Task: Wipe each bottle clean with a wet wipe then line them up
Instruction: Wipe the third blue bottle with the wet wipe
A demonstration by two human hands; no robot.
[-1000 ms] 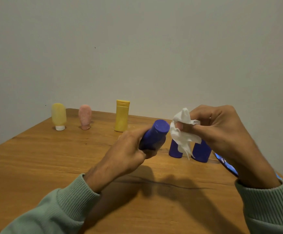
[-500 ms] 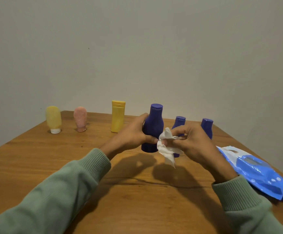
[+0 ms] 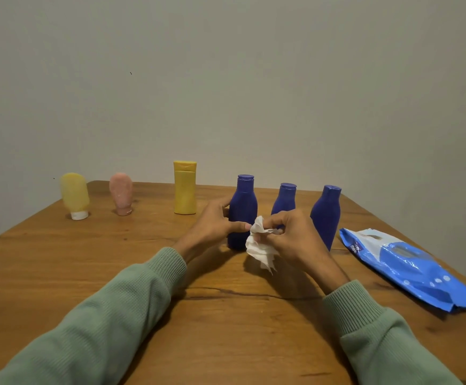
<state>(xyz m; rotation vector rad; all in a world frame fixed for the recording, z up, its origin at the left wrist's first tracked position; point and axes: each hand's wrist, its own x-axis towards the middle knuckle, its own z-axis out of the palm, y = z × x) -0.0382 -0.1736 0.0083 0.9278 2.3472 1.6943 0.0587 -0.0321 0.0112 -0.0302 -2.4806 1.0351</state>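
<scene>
Green sleeves point(image 3: 120, 315) enter from the bottom edge, both forearms over the wooden table point(image 3: 59, 262).

Right hand point(image 3: 293, 234): thumb and fingers pinch a crumpled white wet wipe point(image 3: 259, 250). The wipe's loose end hangs toward the tabletop; whether it touches the wood, cannot tell.

Left hand point(image 3: 215, 226): fingers curl round the left blue bottle point(image 3: 243, 204), thumb across its front. The bottle is upright with its base on the table. The wipe sits against its lower right side.

Blue wipes pack point(image 3: 409, 269): flat on the table, right side, apart from the bottles.

Middle blue bottle point(image 3: 285, 200): upright, partly hidden behind the right hand.

Right blue bottle point(image 3: 326, 215): upright, just beyond the right hand, near the pack's far end.

Further back and left, well apart from one another: yellow flip-cap bottle point(image 3: 185, 190) upright; pink tube point(image 3: 120, 194) and yellow tube point(image 3: 75, 195), both standing cap down.

Plain wall point(image 3: 226, 79) behind.
</scene>
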